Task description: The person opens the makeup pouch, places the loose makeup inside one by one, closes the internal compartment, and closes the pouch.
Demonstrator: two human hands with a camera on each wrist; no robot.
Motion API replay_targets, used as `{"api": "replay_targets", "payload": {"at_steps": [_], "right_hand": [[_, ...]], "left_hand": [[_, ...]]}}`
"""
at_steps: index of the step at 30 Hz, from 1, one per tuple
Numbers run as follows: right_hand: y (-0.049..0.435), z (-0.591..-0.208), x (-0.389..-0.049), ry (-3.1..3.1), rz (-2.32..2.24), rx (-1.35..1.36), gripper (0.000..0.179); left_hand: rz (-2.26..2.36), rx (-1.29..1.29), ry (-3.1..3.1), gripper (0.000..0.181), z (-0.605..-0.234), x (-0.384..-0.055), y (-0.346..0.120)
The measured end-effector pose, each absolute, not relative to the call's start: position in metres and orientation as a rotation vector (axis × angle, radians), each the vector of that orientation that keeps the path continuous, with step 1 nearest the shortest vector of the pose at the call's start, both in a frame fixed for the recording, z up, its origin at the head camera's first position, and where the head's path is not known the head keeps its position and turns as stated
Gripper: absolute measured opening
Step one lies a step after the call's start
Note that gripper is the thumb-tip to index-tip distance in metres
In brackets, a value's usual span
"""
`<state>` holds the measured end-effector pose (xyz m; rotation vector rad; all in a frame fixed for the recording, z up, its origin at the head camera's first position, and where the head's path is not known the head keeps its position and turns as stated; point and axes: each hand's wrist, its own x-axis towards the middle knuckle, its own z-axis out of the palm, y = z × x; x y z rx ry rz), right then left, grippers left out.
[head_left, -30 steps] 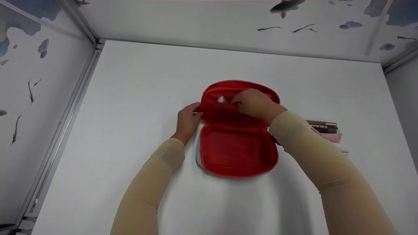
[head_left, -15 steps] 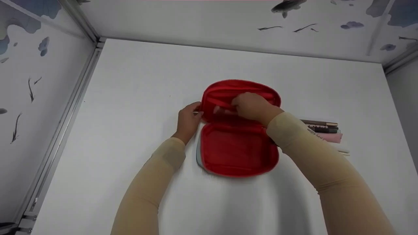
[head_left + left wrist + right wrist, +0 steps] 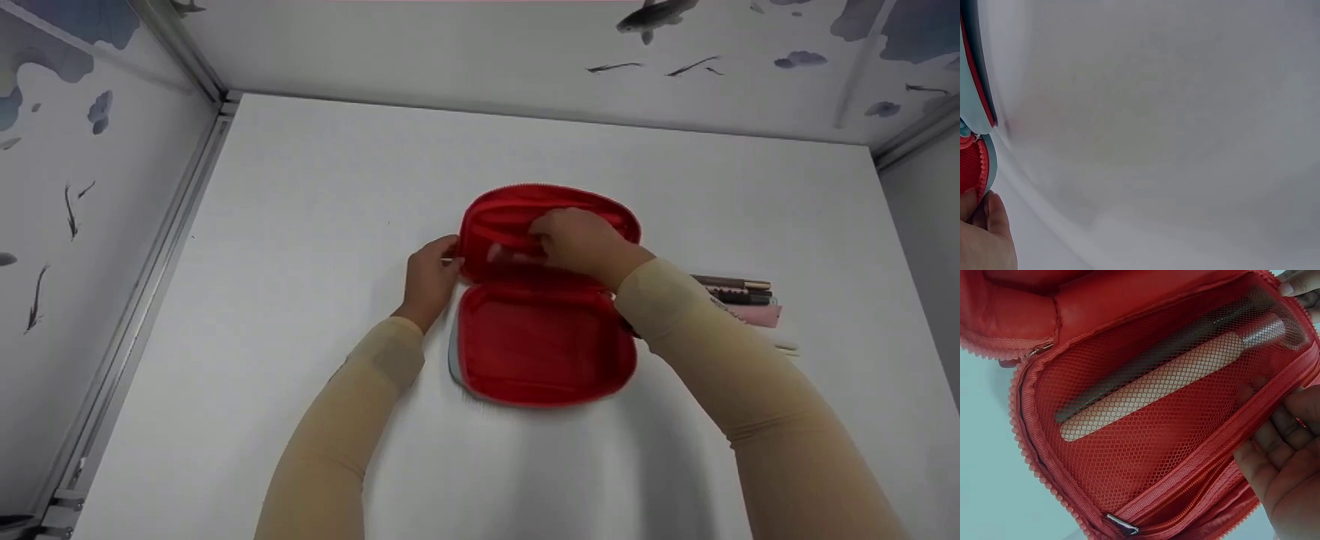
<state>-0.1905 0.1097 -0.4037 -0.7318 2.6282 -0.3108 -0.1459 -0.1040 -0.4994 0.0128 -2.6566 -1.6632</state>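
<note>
A red-lined zip case point(image 3: 547, 382) with a pale blue outside lies unfolded on the white table. My left hand point(image 3: 431, 281) pinches the left edge of its raised lid; in the left wrist view the thumb and fingers meet at the zip teeth point(image 3: 983, 163). My right hand point(image 3: 581, 240) is at the lid's mesh pocket point(image 3: 1145, 455), fingers curled over its zipped opening, with fingertips showing faintly through the mesh. Inside the pocket lie a slim dark stick point(image 3: 1134, 371) and a thicker pale handle point(image 3: 1157, 385) with a shiny collar, side by side.
Right of the case, partly hidden by the right forearm, lie brown and black pens point(image 3: 750, 296), a pink flat item point(image 3: 761, 315) and thin white sticks point(image 3: 786, 349). Printed wall panels point(image 3: 450, 52) stand along the table's back and left sides.
The pale thing that poked up at the pocket opening has dropped lower and now lies behind the mesh. My right hand has shifted slightly; the left hand keeps its hold on the lid.
</note>
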Motion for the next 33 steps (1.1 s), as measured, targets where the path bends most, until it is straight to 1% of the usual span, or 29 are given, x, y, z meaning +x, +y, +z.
{"api": "replay_targets", "payload": {"at_steps": [3, 6, 21, 33], "right_hand": [[0.112, -0.402, -0.190, 2.636, -0.314, -0.741, 0.026], [0.115, -0.401, -0.188, 2.647, -0.342, -0.737, 0.031], [0.143, -0.396, -0.165, 2.760, -0.527, -0.798, 0.029], [0.181, -0.399, -0.141, 2.805, -0.629, -0.678, 0.030]], "left_hand": [[-1.655, 0.016, -2.674, 0.030, -0.500, -0.147, -0.104], [-1.632, 0.019, -2.703, 0.030, -0.500, -0.147, -0.104], [-1.575, -0.017, -2.734, 0.029, -0.500, -0.149, -0.105], [-1.541, -0.027, -2.745, 0.029, -0.499, -0.147, -0.105]]}}
